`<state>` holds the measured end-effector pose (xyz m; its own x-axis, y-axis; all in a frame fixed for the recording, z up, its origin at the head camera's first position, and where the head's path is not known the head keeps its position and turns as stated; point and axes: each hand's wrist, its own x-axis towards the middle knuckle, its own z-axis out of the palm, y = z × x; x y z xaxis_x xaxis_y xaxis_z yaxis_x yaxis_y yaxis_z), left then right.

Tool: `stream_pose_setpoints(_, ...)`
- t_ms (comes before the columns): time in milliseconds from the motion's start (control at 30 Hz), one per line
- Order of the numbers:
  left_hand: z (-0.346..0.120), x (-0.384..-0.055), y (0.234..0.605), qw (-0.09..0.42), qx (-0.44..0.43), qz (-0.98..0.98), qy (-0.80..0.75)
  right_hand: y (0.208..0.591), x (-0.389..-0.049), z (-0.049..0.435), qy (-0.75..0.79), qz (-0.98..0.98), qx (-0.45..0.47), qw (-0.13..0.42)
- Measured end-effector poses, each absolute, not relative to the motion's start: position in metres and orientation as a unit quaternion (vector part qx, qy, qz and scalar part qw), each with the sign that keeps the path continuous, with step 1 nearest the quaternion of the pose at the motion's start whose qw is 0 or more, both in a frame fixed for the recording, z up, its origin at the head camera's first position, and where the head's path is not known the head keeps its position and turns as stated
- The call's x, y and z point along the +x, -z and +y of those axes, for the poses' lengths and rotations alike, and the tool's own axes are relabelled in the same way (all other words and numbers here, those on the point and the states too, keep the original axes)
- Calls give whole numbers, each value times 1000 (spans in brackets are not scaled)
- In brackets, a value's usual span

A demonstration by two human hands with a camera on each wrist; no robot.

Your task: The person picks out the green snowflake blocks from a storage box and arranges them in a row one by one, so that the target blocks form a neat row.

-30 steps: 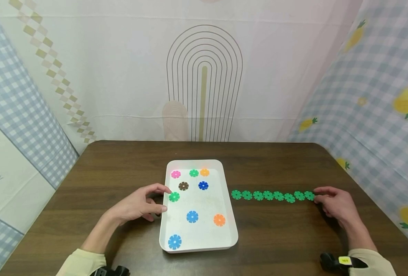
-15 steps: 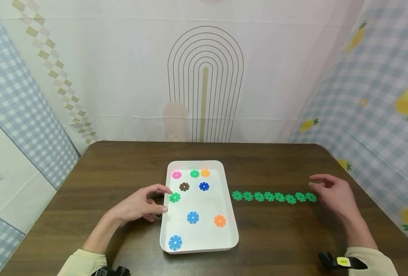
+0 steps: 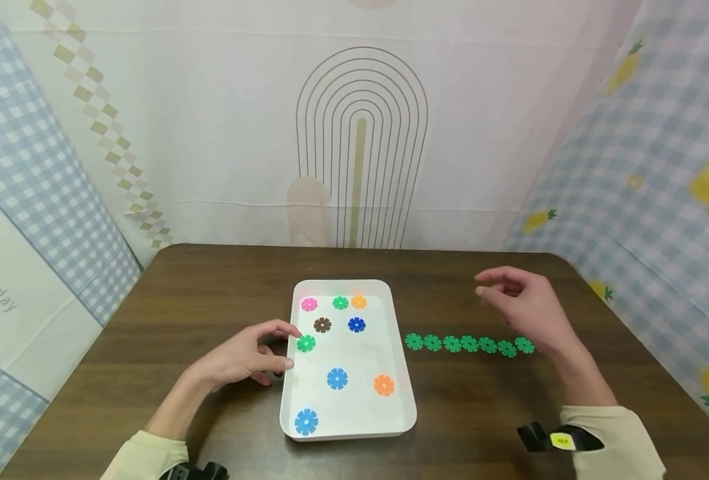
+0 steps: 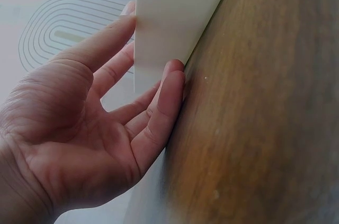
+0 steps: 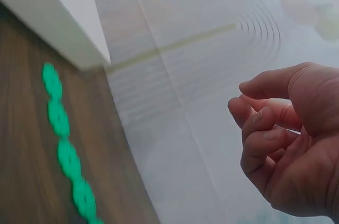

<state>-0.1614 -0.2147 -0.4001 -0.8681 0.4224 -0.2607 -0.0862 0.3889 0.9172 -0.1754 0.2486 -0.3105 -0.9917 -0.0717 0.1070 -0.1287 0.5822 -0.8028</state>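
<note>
A white tray (image 3: 363,420) stands left of the table's middle in the head view. My left hand (image 3: 246,353) holds its left rim, with fingertips over the edge; in the left wrist view other fingers (image 4: 170,89) lie against the outer wall. To the right of the tray, a row of joined green snowflake discs (image 3: 469,344) lies on the table; part of its right end is hidden behind my right forearm. My right hand (image 3: 525,303) is raised beyond that row, thumb and index apart, the other fingers loosely curled, nothing visible between them.
Inside the tray lie loose discs: a green disc (image 3: 306,343), a brown disc (image 3: 322,325), a dark blue disc (image 3: 357,325), an orange disc (image 3: 384,385), a light blue disc (image 3: 337,379) and several others. The brown wooden table (image 3: 450,427) backs onto a patterned curtain (image 3: 228,133).
My right hand has let go of the green row's right end, lifted and moved left and away over the table. The left hand stays at the tray's rim.
</note>
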Motion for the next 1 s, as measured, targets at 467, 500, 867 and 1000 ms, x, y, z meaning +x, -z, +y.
stream_pose_setpoints(467,-215,-162,400,235,107,797,-547,312,-188,167,-454,-883,114,-24)
stream_pose_setpoints(500,-215,-162,400,234,107,797,-547,313,-189,161,-456,-882,119,-28)
stream_pose_setpoints(867,-216,-161,402,232,105,799,-544,330,-206,89,-448,-871,174,-97)
stream_pose_setpoints(1000,-215,-163,400,231,104,801,-542,340,-211,72,-448,-865,189,-126)
